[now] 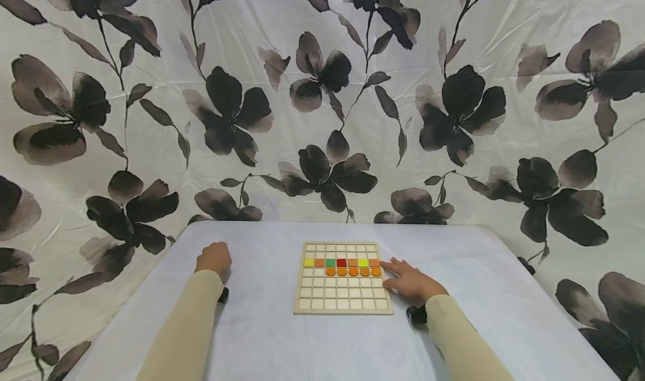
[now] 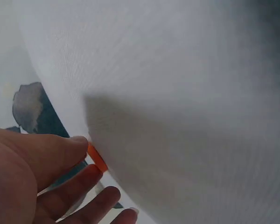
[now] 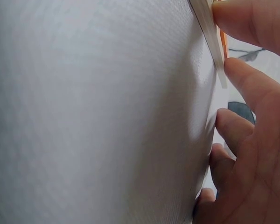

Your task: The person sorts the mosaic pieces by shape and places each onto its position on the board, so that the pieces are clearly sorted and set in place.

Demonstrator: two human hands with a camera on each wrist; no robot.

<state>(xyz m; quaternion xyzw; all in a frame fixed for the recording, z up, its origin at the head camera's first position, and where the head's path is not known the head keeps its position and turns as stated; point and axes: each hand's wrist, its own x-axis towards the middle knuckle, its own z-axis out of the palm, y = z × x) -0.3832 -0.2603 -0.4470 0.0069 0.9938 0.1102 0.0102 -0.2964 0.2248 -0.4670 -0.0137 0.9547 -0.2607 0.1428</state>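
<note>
A wooden grid board lies flat on the table. One row carries colored square tiles in yellow, orange, green and red. In the row just below, several round orange discs sit in the right-hand cells. My left hand is left of the board, over the table. Its thumb and index finger pinch an orange disc, seen edge-on in the left wrist view and hidden in the head view. At the board's right edge, my right hand touches the rim with thumb and index finger, its fingers spread.
The table has a white cover, and its far edge runs behind the board. A white cloth with dark flowers hangs beyond it. Both wrists wear dark devices.
</note>
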